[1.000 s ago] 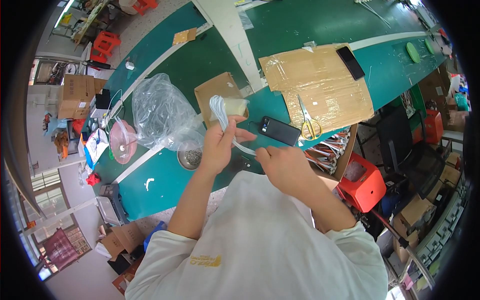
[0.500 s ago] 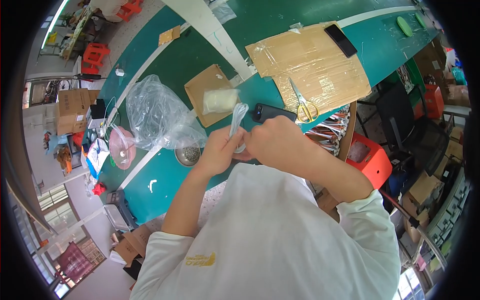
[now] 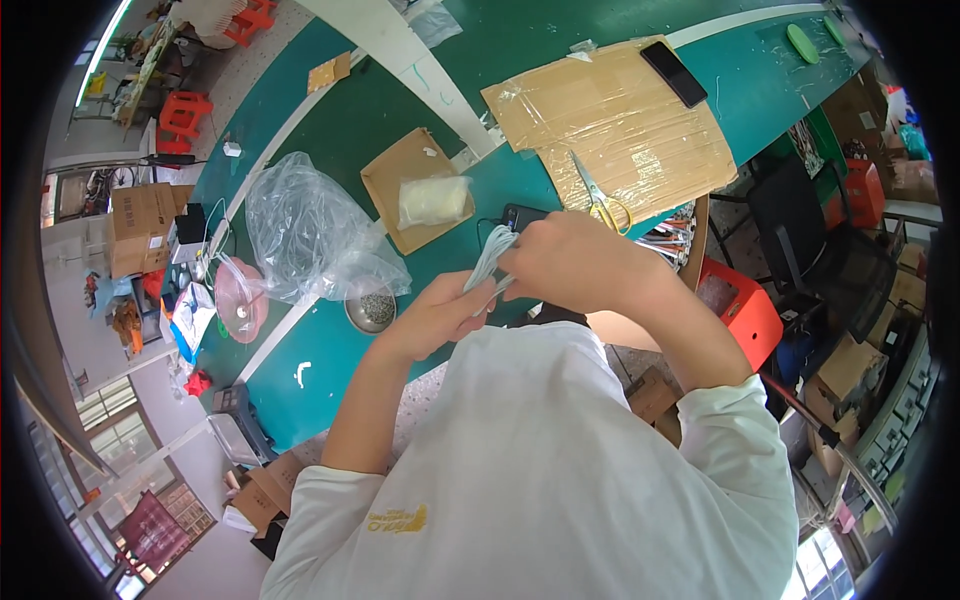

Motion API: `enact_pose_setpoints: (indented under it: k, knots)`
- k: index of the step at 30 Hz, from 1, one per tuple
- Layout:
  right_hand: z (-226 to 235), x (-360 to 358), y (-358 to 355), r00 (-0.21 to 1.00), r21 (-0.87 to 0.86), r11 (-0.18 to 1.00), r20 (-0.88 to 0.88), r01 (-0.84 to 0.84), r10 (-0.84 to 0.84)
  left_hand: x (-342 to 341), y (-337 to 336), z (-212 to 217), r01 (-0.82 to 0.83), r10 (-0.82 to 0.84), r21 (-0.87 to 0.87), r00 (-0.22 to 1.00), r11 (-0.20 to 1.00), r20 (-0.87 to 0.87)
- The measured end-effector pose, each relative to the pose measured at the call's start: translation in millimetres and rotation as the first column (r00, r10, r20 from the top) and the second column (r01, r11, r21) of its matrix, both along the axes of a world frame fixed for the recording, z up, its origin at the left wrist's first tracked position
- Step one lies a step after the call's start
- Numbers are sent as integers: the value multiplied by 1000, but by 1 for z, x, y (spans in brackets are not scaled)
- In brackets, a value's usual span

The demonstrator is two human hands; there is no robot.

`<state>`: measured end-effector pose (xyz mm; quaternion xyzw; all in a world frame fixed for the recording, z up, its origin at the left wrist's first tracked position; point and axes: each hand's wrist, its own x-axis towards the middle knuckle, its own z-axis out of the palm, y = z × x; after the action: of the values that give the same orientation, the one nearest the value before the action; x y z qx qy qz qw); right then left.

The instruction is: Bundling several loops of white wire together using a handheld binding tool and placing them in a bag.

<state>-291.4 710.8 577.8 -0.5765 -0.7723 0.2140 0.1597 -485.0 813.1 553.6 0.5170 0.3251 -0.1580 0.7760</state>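
Observation:
A looped bundle of thin white cable [image 3: 487, 262] is held above the near edge of the green table. My left hand [image 3: 447, 312] is closed round the bundle's lower part. Against its upper right side, my right hand [image 3: 565, 262] has its fingers closed; most of their tips are hidden behind the hand. Just beyond the right hand lies a black phone-like device [image 3: 522, 215], partly covered by it. Yellow-handled scissors [image 3: 606, 208] rest with their blades on a flattened cardboard sheet [image 3: 650, 130].
Left of the hands are a metal bowl of small metal parts [image 3: 372, 307] and a clear plastic bag [image 3: 310, 225]. A cardboard tray [image 3: 385, 180] holds a pale packet [image 3: 434, 201]. A dark phone [image 3: 674, 74] lies on the sheet. Right stands a red stool [image 3: 745, 325].
The white cable bundle has tilted to the right, its loop top now beside my right hand. My right hand has shifted slightly right and now covers more of the black device.

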Motion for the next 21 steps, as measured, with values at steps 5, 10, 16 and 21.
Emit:
enact_pose_setpoints:
  k: [5,10,16,21]
  knots:
    - [5,11,-6,962,-143,988,-257,54,-89,-6,5,-4,-17,14,-72,999,997,-43]
    - [-8,0,-9,949,-132,981,-262,143,-174,-1,1,-1,-74,63,-304,997,950,-44]
    - [-8,0,-12,926,-111,975,-308,194,-219,9,-9,1,176,-239,313,955,933,176]
    - [-8,2,-17,931,-144,974,-297,178,-214,15,-11,4,182,-208,198,971,963,117]
